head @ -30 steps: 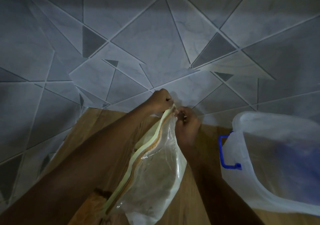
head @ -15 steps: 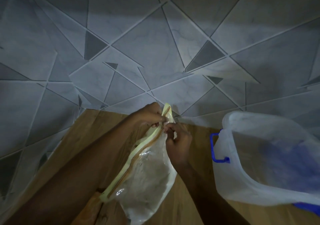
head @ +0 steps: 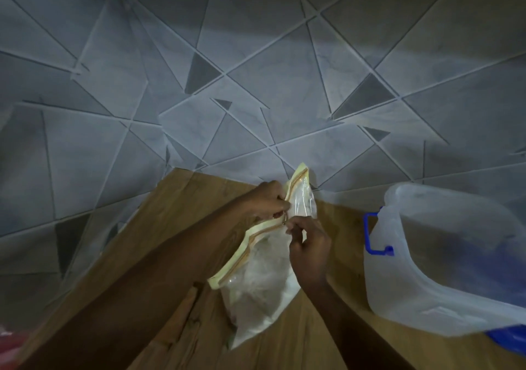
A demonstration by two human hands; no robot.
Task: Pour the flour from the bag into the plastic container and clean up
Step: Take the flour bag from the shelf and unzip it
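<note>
Flour bag (head: 264,290) stands propped on the wooden table (head: 176,216), left of the plastic container (head: 444,292), zip edge up. I see my left hand (head: 267,203) pinching the cream zip band, fingers curled tight on it. My right hand (head: 308,245) nips the zipper pull beside it. Step, I judge: unzipping. Container waits open, well apart. Next calls for running the zip fully, then lifting and tilting the mouth over its rim.

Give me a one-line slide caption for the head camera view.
Both hands, left and right, pinch the zipper of a clear flour bag over a wooden table, plastic container waiting alongside.
</note>
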